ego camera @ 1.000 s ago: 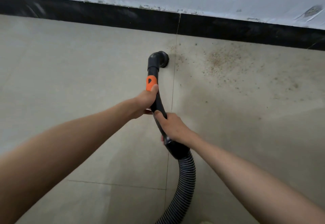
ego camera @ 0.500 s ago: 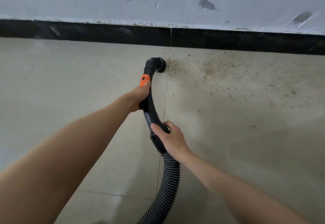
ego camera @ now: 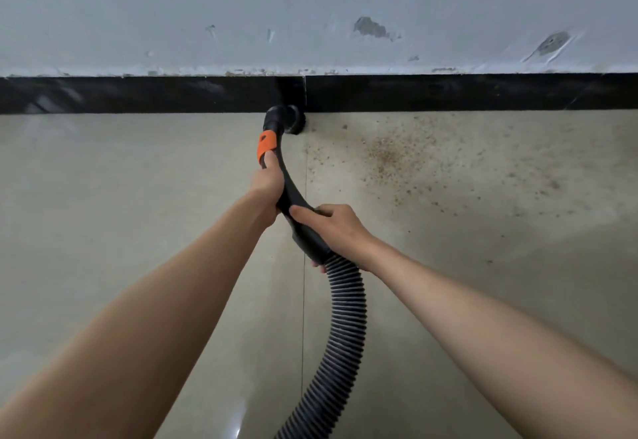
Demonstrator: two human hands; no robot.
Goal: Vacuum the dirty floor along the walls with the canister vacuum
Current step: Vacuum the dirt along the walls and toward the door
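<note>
Both hands hold the black curved vacuum handle (ego camera: 288, 193). My left hand (ego camera: 267, 185) grips it just below the orange slider (ego camera: 267, 144). My right hand (ego camera: 333, 228) wraps the lower end, where the ribbed grey hose (ego camera: 345, 328) joins and runs down out of view. The round black nozzle (ego camera: 288, 121) rests on the beige tile floor, touching the black baseboard (ego camera: 448, 91). Brown dirt specks (ego camera: 390, 157) lie scattered on the floor to the right of the nozzle. The canister itself is out of view.
A scuffed white wall (ego camera: 310, 14) rises above the baseboard. A tile joint (ego camera: 303, 300) runs from the wall toward me, under the handle. The tile (ego camera: 121, 179) to the left of the joint shows no specks.
The nozzle has gone forward along the floor from well short of the wall to touching the baseboard. Both hands kept their grip on the handle.
</note>
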